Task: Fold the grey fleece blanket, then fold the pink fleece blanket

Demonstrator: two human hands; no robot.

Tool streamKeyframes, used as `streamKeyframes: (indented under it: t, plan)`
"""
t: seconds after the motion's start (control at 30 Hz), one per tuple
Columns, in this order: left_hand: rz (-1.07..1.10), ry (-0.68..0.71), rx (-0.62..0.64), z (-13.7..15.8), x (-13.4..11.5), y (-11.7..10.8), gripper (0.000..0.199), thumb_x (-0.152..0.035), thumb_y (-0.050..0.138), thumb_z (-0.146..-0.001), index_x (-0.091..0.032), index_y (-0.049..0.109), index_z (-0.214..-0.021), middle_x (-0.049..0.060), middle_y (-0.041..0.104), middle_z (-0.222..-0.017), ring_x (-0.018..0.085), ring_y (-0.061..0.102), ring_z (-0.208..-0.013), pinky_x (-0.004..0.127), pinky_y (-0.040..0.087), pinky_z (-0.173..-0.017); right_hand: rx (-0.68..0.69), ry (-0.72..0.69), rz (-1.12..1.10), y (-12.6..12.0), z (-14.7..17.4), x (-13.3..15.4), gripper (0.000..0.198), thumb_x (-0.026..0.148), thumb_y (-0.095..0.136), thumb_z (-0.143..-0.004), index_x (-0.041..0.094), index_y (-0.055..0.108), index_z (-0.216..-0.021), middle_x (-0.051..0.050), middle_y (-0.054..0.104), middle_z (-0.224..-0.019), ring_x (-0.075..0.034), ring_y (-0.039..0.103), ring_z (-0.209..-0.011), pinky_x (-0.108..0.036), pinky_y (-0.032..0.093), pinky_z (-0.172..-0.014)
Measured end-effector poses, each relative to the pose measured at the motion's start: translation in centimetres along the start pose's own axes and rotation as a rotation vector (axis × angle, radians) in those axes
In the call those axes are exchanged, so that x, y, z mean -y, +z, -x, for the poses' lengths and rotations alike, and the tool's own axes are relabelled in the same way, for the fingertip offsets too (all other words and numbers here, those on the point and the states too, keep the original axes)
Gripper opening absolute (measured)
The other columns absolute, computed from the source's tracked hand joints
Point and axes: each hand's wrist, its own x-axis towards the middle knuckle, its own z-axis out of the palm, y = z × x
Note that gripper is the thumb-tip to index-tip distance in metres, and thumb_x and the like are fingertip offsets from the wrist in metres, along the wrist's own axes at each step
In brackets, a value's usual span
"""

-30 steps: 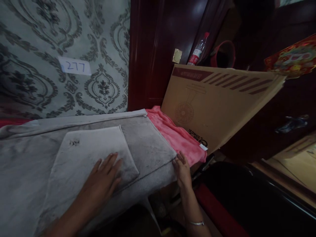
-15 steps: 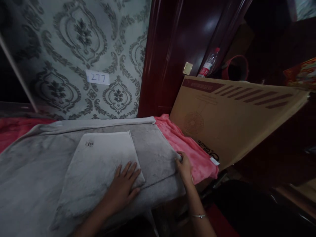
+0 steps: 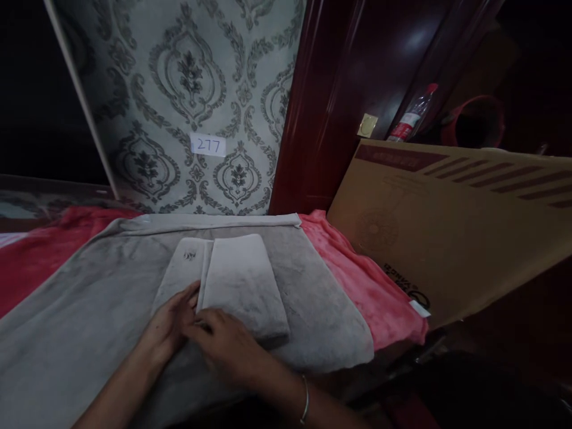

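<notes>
A grey plush cloth (image 3: 241, 280) lies on a wide surface, with a folded-over panel of it in the middle. A small dark printed mark shows on the light part left of that panel. At the panel's left edge, my right hand (image 3: 227, 345) has its fingers curled and pinched on the cloth's near corner. My left hand (image 3: 172, 322) rests beside it on the left, on its side, fingers extended along the fold edge. The two hands almost touch, and the right fingertips are partly hidden.
Pink plush fabric (image 3: 344, 274) shows from beneath the grey cloth on both sides. A large cardboard box (image 3: 411, 220) leans at the right, with a plastic bottle (image 3: 413, 116) behind it. Patterned wallpaper carries a paper label (image 3: 208, 145) reading 277, left of a dark red door frame (image 3: 322, 119).
The right part of the grey cloth has been folded over leftward. My right hand moved left with it, and my left hand lifted from lying flat and turned on its side. The view shifted left.
</notes>
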Motion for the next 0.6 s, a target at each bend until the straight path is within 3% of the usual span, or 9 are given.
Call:
streamKeyframes:
  t: [0.17, 0.33, 0.47, 0.6]
  plan:
    - [-0.162, 0.099, -0.019, -0.1, 0.5, -0.5, 0.049, -0.029, 0.075, -0.064, -0.024, 0.059, -0.11, 0.004, 0.074, -0.098, 0.023, 0.071, -0.088, 0.029, 0.057, -0.066, -0.024, 0.193, -0.043, 0.3, 2.6, -0.8, 0.052, 0.016, 0.066, -0.088, 0.023, 0.049, -0.137, -0.009, 0.058, -0.125, -0.024, 0.053, -0.109, -0.038, 0.049, -0.091]
    - [-0.354, 0.072, 0.015, -2.1, -1.6, 0.5, 0.081, -0.032, 0.08, -0.059, -0.028, 0.048, -0.133, 0.002, 0.071, -0.089, 0.021, 0.069, -0.079, 0.031, 0.053, -0.066, -0.026, 0.258, -0.053, -0.8, 4.1, -1.4, 0.038, 0.012, 0.069, -0.083, 0.023, 0.062, -0.118, -0.007, 0.061, -0.117, -0.023, 0.054, -0.105, -0.039, 0.049, -0.091]
    - [-0.534, 0.176, -0.077, -6.2, -3.9, 1.8, 0.068, -0.034, 0.085, -0.053, -0.019, 0.058, -0.114, 0.0, 0.065, -0.073, 0.016, 0.06, -0.061, 0.026, 0.044, -0.056, -0.055, 0.243, -0.037, -0.1, 3.8, -1.6, 0.03, 0.008, 0.066, -0.082, 0.022, 0.066, -0.109, -0.008, 0.062, -0.117, -0.023, 0.055, -0.103, -0.039, 0.049, -0.089]
    - [-0.633, 0.28, -0.113, -10.4, -5.1, 3.1, 0.05, -0.038, 0.085, -0.051, -0.015, 0.06, -0.088, -0.002, 0.056, -0.061, 0.014, 0.052, -0.055, 0.025, 0.035, -0.052, -0.087, 0.238, -0.026, 0.3, 3.3, -1.4, 0.027, 0.005, 0.064, -0.082, 0.021, 0.068, -0.103, -0.008, 0.064, -0.111, -0.022, 0.056, -0.099, -0.035, 0.049, -0.083]
